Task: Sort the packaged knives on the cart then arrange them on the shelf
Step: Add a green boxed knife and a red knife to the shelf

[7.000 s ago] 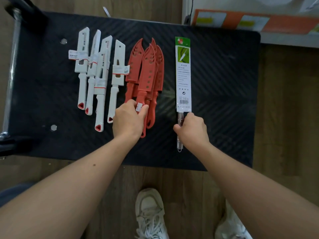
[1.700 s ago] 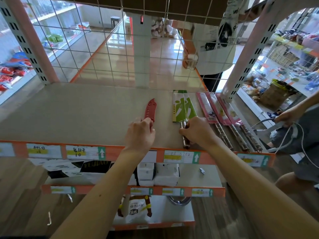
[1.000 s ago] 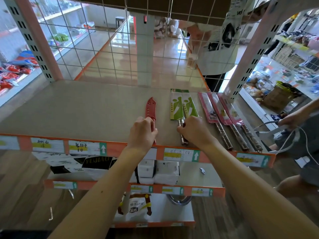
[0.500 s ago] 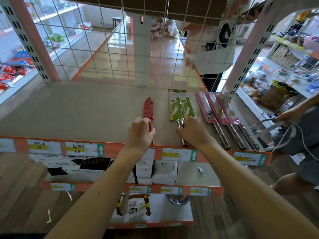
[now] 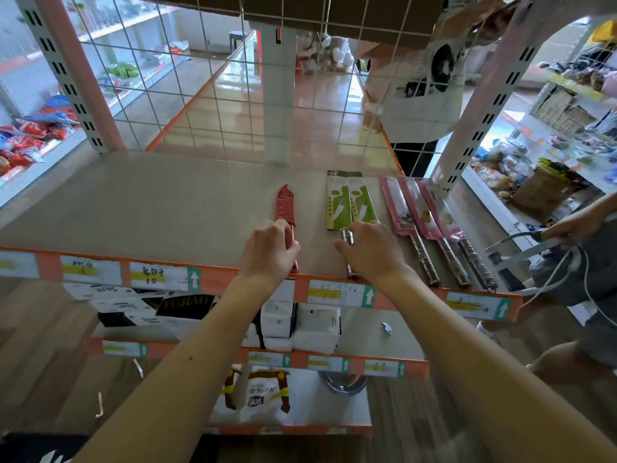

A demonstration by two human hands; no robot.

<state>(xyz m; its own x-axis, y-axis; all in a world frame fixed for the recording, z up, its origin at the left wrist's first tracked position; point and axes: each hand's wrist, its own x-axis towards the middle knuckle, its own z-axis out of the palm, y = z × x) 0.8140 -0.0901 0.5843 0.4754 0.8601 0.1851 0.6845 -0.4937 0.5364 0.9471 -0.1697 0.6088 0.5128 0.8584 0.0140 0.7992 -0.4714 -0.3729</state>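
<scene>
My left hand (image 5: 268, 250) curls round the handle of the red sheathed knife (image 5: 285, 205), tip pointing away from me, keeping it parallel to the green-carded knives (image 5: 347, 202) just right of it. My right hand (image 5: 370, 252) seems to pinch their steel handle, though my knuckles hide the fingertips. Further right lie the pink-carded knives (image 5: 417, 208). The beige shelf (image 5: 133, 208) is flat and is backed by wire mesh (image 5: 200, 105).

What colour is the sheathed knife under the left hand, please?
The sheathed knife is red; the head view shows it best.
</scene>
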